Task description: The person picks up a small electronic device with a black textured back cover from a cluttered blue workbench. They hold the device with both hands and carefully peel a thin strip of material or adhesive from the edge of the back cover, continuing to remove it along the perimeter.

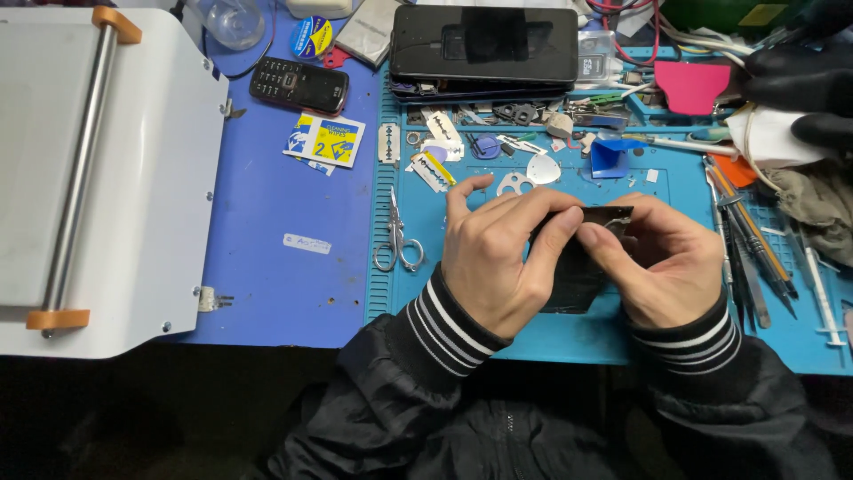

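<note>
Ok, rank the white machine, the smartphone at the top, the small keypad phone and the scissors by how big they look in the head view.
1. white machine
2. smartphone
3. keypad phone
4. scissors

The keypad phone and scissors look close in length, so that order is unsure.

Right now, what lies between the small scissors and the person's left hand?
In the head view, only bare blue mat separates the small scissors from the left hand, which holds a dark flat panel.

small scissors [397,242] lie on the blue mat [675,342]. a black keypad phone [298,85] rests near the white machine [115,178].
</note>
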